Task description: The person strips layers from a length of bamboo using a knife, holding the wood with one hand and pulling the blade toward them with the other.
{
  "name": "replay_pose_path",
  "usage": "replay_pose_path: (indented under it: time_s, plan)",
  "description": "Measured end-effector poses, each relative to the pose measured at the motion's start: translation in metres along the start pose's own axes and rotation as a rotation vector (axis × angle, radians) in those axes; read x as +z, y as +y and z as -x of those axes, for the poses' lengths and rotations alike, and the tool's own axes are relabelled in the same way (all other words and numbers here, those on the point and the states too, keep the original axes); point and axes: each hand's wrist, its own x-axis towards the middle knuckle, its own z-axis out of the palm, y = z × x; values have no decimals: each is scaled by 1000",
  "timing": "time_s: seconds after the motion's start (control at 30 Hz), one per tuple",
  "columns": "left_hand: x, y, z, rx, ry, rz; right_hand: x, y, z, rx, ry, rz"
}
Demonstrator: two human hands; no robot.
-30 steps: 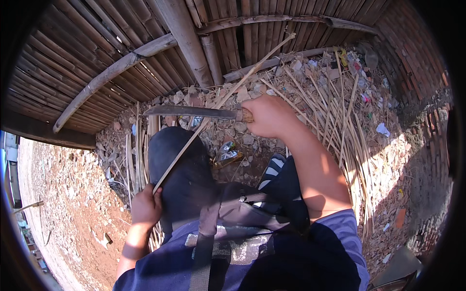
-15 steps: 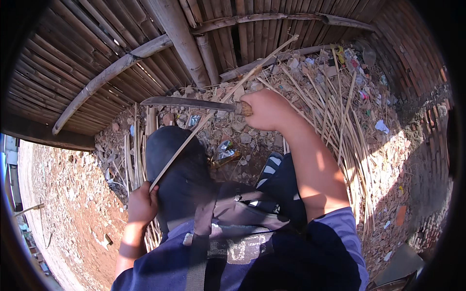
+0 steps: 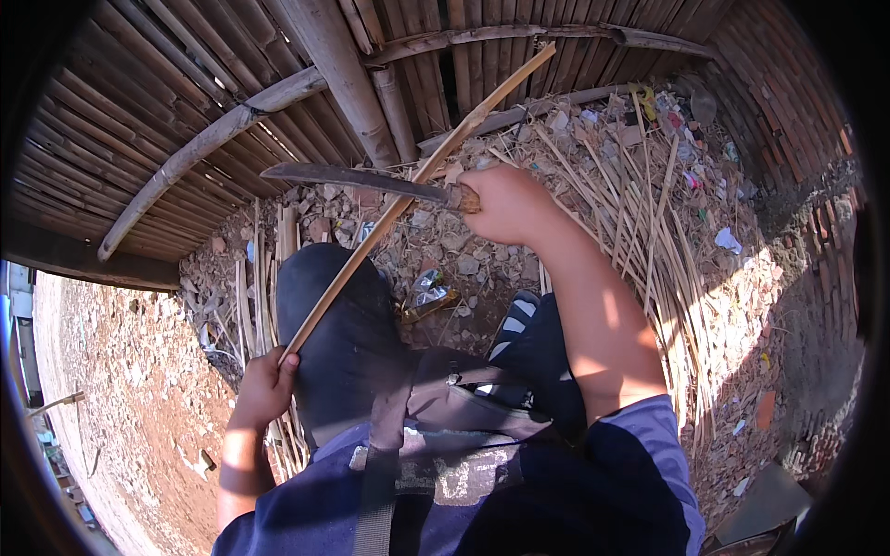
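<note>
A long, pale bamboo strip (image 3: 345,278) slants up and to the right across my dark-trousered knee, its far end rising in front of the bamboo wall. My left hand (image 3: 266,385) is closed round its near end, thumb pressed along it. In my right hand (image 3: 505,206), closed on a short wooden handle, is a machete (image 3: 357,177) with a dark blade pointing left. The blade crosses the strip near the handle; whether it bites into the bamboo I cannot tell.
Split bamboo strips (image 3: 663,269) lie piled to my right, and more strips (image 3: 246,306) stand beside my left knee. A bamboo-slat wall (image 3: 176,120) closes the far side, a brick wall (image 3: 788,130) the right. Rubble and a shiny wrapper (image 3: 428,296) lie on the ground.
The strip has turned so that its wider face shows, and its far end has shifted slightly up and left. The machete's tip has risen a little; my left hand has moved slightly left.
</note>
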Motion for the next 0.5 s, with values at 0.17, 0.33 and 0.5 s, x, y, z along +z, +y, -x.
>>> replay_pose_path:
  time_s: [0.17,0.33,0.5]
  plan:
    - [-2,4,0,29,21,-36,-6,31,-11,145,4,-122]
    - [-10,8,-5,52,-13,-59,-3,56,-17,402,56,-270]
    - [-6,3,-4,-30,-51,16,-10,21,-11,241,84,-188]
